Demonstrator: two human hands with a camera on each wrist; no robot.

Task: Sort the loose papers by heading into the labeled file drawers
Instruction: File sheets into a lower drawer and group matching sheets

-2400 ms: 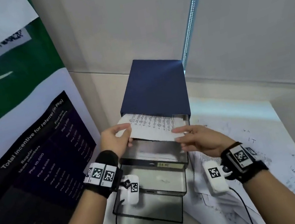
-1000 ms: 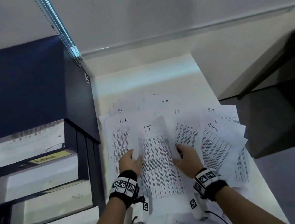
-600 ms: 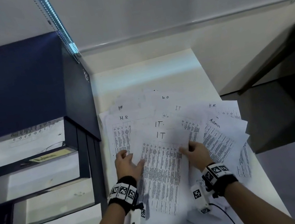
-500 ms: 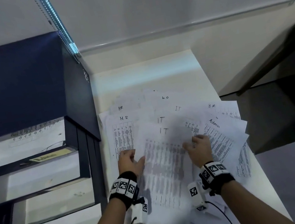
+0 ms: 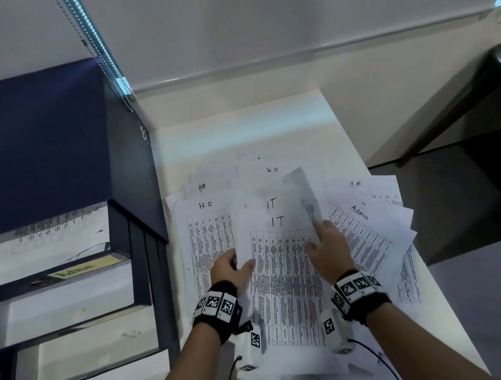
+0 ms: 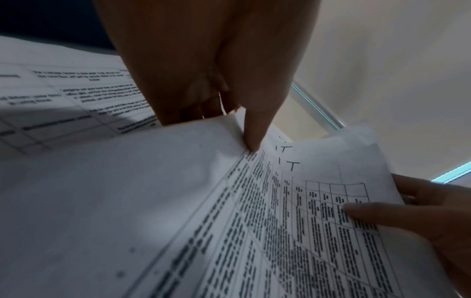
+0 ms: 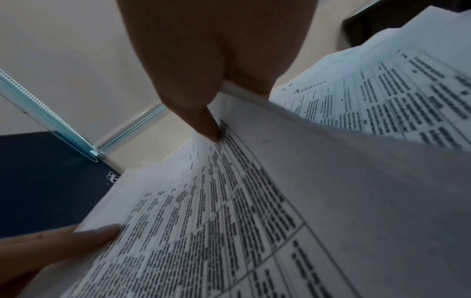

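Two printed sheets headed "IT" (image 5: 281, 251) are lifted slightly off the pile of loose papers on the white table (image 5: 232, 132). My left hand (image 5: 231, 270) pinches their left edge, thumb on top (image 6: 251, 141). My right hand (image 5: 327, 245) pinches the right edge, where a sheet curls upward, thumb on the print (image 7: 211, 129). The dark blue file cabinet (image 5: 34, 150) stands at the left with several drawers pulled out. The top drawer (image 5: 35, 248) holds a printed sheet and carries a yellow "Admin" label (image 5: 79, 270).
Around the held sheets lie papers headed "H.R" (image 5: 208, 230) and "Admin" (image 5: 366, 229), fanned toward the table's right edge. A dark desk (image 5: 476, 190) stands to the right. A beaded blind cord (image 5: 97, 49) hangs behind the cabinet. Wrist-camera cables trail below my arms.
My hands left the top drawer, where a sheet now lies, and went to the pile. They gathered a second IT sheet under the first, and the right edge has curled up.
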